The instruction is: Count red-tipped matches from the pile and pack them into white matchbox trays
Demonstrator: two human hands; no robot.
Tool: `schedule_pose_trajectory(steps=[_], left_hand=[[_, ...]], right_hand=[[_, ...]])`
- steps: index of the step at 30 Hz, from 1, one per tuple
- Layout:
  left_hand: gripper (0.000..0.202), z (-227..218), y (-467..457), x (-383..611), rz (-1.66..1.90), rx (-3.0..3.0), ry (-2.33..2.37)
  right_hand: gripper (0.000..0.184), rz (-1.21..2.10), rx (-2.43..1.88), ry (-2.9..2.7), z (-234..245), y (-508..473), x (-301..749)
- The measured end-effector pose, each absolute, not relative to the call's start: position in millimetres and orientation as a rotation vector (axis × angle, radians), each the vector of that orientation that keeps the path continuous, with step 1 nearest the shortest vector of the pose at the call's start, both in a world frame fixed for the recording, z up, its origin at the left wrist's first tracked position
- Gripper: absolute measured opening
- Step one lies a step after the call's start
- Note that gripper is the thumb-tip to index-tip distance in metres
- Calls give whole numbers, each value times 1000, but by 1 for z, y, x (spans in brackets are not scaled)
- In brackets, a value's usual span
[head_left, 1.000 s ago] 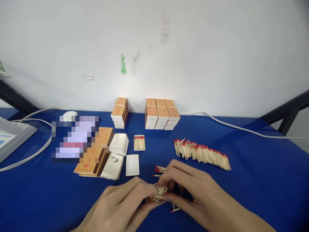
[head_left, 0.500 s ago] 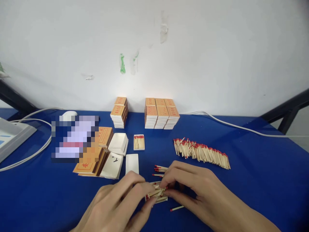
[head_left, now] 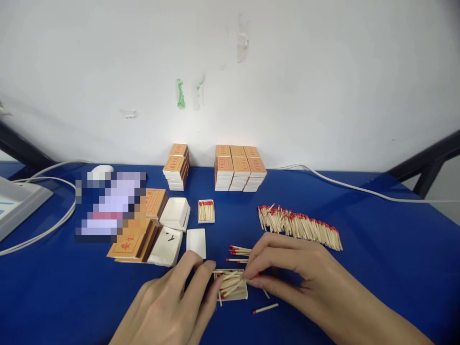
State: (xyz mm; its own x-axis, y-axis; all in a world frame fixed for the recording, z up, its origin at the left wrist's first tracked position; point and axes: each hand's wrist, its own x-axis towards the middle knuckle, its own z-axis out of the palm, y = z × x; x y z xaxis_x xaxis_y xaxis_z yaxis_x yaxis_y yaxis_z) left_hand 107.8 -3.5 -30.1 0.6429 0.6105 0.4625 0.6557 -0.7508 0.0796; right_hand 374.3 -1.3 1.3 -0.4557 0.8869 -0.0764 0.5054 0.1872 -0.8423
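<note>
While our left hand point(head_left: 172, 299) touches the left end of an open matchbox tray point(head_left: 239, 298) on the blue tabletop point(head_left: 377, 249), thumb and fingers narrowly spaced, we cannot tell whether it grips. Our right hand point(head_left: 302, 268) pinches at least one red-tipped match point(head_left: 256, 276) by the tray's right edge. We have jumbled matches point(head_left: 232, 285) inside the tray, a loose match point(head_left: 266, 308) nearer us, and a long match pile point(head_left: 300, 226) beyond our right hand.

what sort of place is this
Probably an indoor workbench for packing matches: a blue table holds a long match pile, stacked matchboxes and white trays.
</note>
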Motion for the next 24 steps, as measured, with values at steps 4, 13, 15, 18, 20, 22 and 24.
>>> schedule_pose_trajectory(steps=[4, 13, 15, 18, 20, 22, 24], left_hand=[[28, -36, -6, 106, -687, -2816, -1160], [33, -31, -7, 105, -636, -2801, -920], [28, -29, -7, 106, -755, -2779, -982], [21, -32, -10, 108, -910, -2777, -1063], [18, -35, -12, 108, -909, -2797, -1063], [17, -38, -15, 107, -875, -2809, -1059], [19, -39, -16, 107, -874, -2800, -1049]], right_hand=[[13, 1234, -1338, -1928, 4, 0, 374], [7, 1277, -1339, -1740, 7, -1, 374], [7, 1205, -1337, -1749, 4, -1, 371], [10, 1111, -1287, -1798, -3, -2, 365], [13, 1090, -1221, -1855, -6, -4, 360], [16, 1092, -1176, -1906, -9, -5, 357], [20, 1094, -1174, -1936, -11, -6, 355]])
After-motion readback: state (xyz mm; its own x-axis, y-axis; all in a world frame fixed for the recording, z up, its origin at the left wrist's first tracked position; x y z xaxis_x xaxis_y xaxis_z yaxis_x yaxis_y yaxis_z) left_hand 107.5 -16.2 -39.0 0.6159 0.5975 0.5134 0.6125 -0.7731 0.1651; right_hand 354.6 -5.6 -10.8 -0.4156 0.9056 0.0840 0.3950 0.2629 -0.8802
